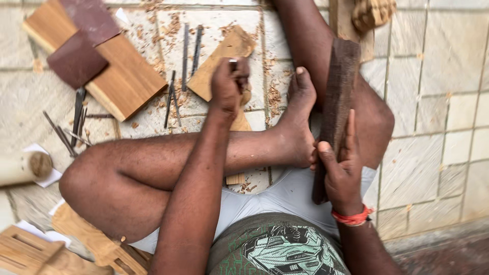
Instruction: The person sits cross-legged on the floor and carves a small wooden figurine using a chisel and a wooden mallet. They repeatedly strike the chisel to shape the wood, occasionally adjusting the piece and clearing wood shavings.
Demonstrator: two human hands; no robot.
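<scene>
Seated cross-legged on a tiled floor [448,76], the person has the left hand [229,84] closed in a fist around a slim metal carving tool [233,64], whose tip is hidden against a light wooden workpiece [224,63] lying on the floor just beyond the crossed leg. The right hand [342,170] wraps its fingers and thumb around a long dark wooden block [336,107], held upright beside the bare foot [300,117]. The risk I judge here is to that foot: it lies close by the workpiece, so a slipped tool edge could cut the toes, and the dark block swung carelessly could strike the ankle; loose wood shavings [272,94] under the piece could also let it skid. Counting what shows: two sheets of brown sandpaper [76,58] lie on one tan plank [127,76]; about four spare thin tools [191,48] lie near the workpiece, and another cluster of perhaps five lies [71,127] farther left, though overlap makes that count unsure. One pale cylinder [23,165] sits at the left edge, and carved wooden pieces [30,252] show bottom left.
</scene>
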